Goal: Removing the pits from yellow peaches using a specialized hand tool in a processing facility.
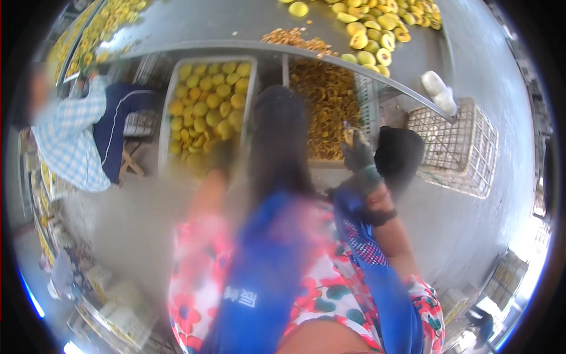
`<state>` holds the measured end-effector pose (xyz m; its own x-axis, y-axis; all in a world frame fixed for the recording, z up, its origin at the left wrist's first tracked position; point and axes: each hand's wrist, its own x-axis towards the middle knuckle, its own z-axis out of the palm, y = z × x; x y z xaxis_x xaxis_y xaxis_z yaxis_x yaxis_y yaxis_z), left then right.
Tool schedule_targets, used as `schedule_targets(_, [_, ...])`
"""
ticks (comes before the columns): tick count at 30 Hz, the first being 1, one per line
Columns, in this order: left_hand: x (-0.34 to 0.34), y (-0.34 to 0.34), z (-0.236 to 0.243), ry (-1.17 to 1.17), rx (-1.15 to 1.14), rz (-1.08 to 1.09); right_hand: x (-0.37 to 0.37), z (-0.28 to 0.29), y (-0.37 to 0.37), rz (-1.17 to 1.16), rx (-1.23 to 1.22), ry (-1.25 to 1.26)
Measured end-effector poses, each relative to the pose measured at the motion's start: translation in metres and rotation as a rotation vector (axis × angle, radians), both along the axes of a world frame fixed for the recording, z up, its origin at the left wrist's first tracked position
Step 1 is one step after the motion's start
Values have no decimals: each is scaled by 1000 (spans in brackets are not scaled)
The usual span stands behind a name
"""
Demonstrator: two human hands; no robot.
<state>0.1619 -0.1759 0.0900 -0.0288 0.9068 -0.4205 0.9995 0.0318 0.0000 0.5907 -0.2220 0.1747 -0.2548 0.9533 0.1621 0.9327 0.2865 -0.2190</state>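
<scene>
My left hand (219,156), in a dark glove and blurred, is over the near end of a white crate (250,76) of round yellow fruit (209,97). Whether it holds anything I cannot tell. My right hand (358,154), also dark-gloved, is closed on a small yellowish object (352,134), too small to identify. It is beside a bin (367,100) heaped with brownish-yellow cut pieces (324,97), between my dark-clad knees. My blue apron (259,253) lies over a flowered garment.
A metal table (230,29) ahead carries halved fruit (380,35) and small brown pieces (295,40). A co-worker (73,138) in a checked shirt sits at left. A white wire basket (448,147) stands right, with white gloves (439,88) above it.
</scene>
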Motion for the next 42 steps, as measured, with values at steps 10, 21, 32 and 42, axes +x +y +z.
schedule_targets(10, [8,90,112,-36,300,103,21,25,-1,41,93,-117])
schedule_targets(21, [319,269,186,-591,605,-776,20,66,-3,-218,45,351])
schedule_targets(32, [340,300,167,-228,365,-715,48,96,-11,-230,-47,717])
schedule_targets(42, [295,133,279,-1443,171,-363,8,185,4,-344,-55,926])
